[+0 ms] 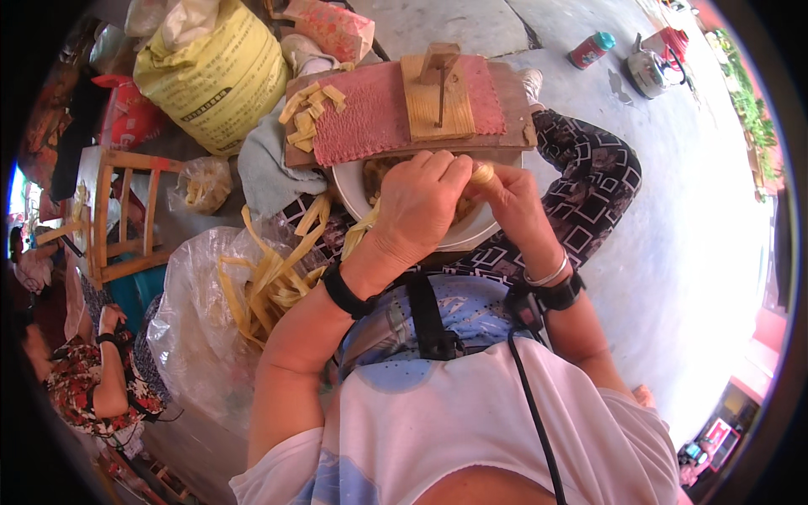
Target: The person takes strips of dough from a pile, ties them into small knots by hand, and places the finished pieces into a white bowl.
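Over a white basin (488,229), my left hand (421,198) and my right hand (515,202) meet with their fingers closed. A small roll of pale yellow strip (482,174) shows at my right fingertips. My left fingertips press against it from the other side, and my left hand partly hides what they pinch. A length of yellow strip (360,234) passes beside my left wrist. Just beyond the basin lies a wooden board (518,126) with a pink bumpy sheet (362,126). A wooden block with an upright handle (459,101) rests on the sheet.
Short yellow pieces (307,118) lie at the board's left end. Long loose yellow strips (269,282) spill over a clear plastic bag (194,311) at my left. Farther off are a yellow sack (215,80), a wooden chair (126,210), a thermos (592,50) and a kettle (648,74). Another person (109,370) sits at far left.
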Available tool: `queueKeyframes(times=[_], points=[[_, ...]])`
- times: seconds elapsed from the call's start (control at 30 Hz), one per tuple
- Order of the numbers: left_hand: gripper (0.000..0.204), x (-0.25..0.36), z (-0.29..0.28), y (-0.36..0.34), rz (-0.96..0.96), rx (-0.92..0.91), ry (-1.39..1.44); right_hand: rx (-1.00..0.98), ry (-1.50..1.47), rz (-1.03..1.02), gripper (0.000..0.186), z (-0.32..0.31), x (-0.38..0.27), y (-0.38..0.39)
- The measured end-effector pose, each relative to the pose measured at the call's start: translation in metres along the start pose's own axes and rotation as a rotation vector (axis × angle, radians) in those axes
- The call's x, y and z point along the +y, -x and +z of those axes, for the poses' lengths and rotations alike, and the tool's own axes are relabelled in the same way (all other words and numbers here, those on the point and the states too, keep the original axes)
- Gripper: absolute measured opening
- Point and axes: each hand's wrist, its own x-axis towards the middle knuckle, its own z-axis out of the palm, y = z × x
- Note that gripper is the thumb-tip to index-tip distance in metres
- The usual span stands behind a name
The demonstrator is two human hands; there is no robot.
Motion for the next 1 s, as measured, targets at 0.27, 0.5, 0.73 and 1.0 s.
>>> queueKeyframes(times=[0.27,0.5,0.73,1.0], points=[[0.027,0.008,0.002,0.001,-0.010,0.101,0.320,-0.307,-0.990,0.200,0.022,0.012,0.000,-0.009],[0.021,0.001,0.007,-0.013,-0.377,0.180,0.499,0.328,-0.014,-0.429,0.012,0.022,-0.022,-0.013],[0.016,-0.005,-0.028,0.030,-0.532,-0.221,0.494,0.187,-0.065,-0.361,0.018,0.000,-0.012,-0.013],[0.011,0.004,-0.035,0.011,-0.091,-0.084,-0.272,0.073,0.676,-0.722,0.042,-0.013,-0.056,-0.010]])
